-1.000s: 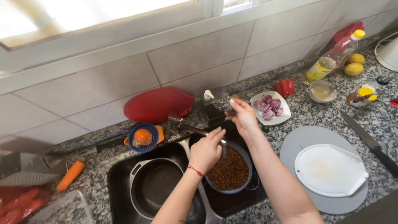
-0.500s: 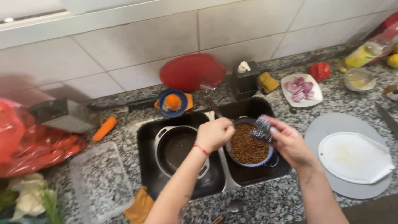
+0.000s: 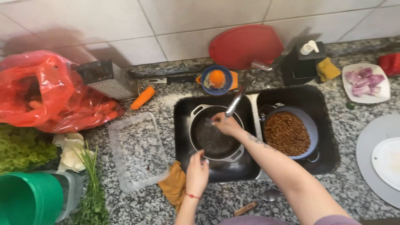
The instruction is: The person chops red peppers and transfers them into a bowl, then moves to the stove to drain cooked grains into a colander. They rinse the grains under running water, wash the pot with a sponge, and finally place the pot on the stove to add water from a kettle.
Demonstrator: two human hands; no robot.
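Two hands work over the dark frying pan, which sits in the left basin of the black sink. Right hand is under the tap above the pan, fingers curled together; whether they clamp anything I cannot tell. Left hand hovers at the pan's near rim, fingers loosely together. Blue bowl of brown grains fills the right basin.
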